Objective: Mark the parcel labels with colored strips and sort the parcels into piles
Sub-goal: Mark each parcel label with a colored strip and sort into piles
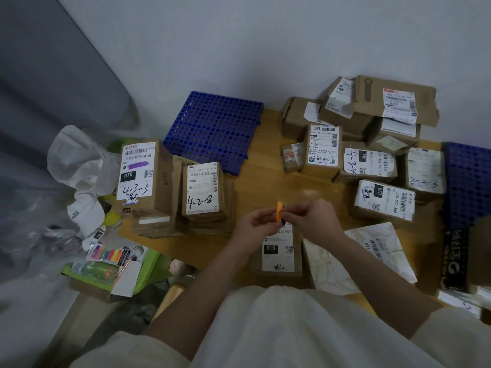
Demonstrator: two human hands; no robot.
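Hands, two (left (253, 223), right (309, 217)), pinch one orange strip (279, 212)

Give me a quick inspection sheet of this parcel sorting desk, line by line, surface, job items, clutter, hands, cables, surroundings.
Surface: wooden table, bare in the middle, blue perforated mat at the back.
Job's things: orange strip pinched above the parcel labelled 010; marked pile at left, its 070-070-A80 box bearing a purple strip; unsorted boxes at right; pack of colored strips lower left.
Clutter: white cap, white plastic bag, green bin.
Hands: left hand and right hand both pinch the orange strip.
Cables: nothing seen.
Surroundings: grey wall, grey curtain at left.
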